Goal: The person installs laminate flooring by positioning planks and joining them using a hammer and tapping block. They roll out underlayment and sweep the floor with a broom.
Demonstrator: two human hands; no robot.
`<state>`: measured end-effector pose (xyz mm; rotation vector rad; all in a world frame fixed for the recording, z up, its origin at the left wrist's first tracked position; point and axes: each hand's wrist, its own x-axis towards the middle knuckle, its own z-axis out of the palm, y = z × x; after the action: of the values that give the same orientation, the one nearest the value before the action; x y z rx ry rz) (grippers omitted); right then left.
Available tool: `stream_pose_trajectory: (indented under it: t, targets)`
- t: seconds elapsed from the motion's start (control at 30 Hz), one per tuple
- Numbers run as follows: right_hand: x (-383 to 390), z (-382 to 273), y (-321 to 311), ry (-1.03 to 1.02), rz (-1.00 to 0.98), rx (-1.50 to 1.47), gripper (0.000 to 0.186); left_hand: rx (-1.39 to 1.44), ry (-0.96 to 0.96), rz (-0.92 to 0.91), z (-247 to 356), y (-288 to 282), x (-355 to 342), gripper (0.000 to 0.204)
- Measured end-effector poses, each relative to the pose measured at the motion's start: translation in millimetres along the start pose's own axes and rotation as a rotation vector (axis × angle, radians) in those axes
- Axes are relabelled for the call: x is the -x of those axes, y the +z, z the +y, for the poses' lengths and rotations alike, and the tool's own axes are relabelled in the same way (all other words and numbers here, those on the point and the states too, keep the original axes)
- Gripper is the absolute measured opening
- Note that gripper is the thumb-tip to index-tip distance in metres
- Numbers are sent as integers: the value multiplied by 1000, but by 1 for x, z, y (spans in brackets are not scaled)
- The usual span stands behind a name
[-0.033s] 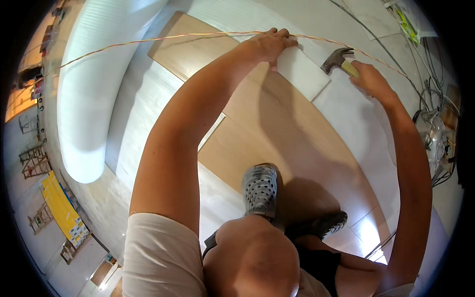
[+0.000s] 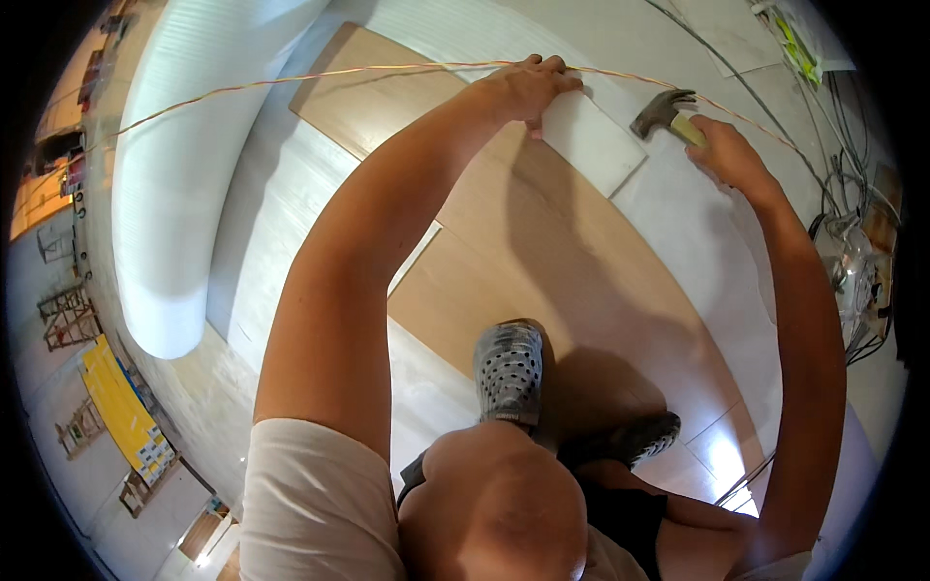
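My left hand lies at the upper end of a white rectangular board, its fingers spread over the board and the thumb pointing down beside it. My right hand is closed around the yellowish handle of a claw hammer. The dark metal head is just past the board's right end, apart from it, with the claw pointing up and right. Under the board lie light-brown floor planks, joined edge to edge. A thin twisted red-and-yellow wire crosses in front of my left hand.
A large roll of white foam sheet stands at the left. Pale underlay borders the planks. At the right are tangled cables and a shiny metal object. My grey perforated clog rests on the planks.
The hammer has shifted a little to the right and up in my right hand, slightly farther from the board. My left hand, the board and the planks stay in place.
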<state>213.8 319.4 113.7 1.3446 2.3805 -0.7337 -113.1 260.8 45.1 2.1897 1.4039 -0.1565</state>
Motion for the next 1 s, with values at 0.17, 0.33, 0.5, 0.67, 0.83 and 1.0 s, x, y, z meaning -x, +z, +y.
stream_pose_trajectory:
  t: [0.17, 0.33, 0.5, 0.67, 0.83, 1.0]
  targets:
    - [4, 5, 16, 73, -72, 18, 31, 33, 214, 164, -24, 34, -16, 106]
    - [33, 37, -3, -70, 32, 125, 28, 60, -3, 50, -1, 13, -9, 116]
    - [94, 71, -5, 101, -57, 205, 27, -45, 61, 111, 106, 38, -11, 116]
    - [150, 108, 2, 147, -230, 322, 30, 17, 112, 54, 213, 67, -30, 111]
    - [175, 146, 27, 227, -165, 260, 28, 41, 139, -27, 273, 82, -42, 110]
    - [201, 145, 31, 220, -216, 217, 30, 38, 155, 11, 274, 85, -47, 109]
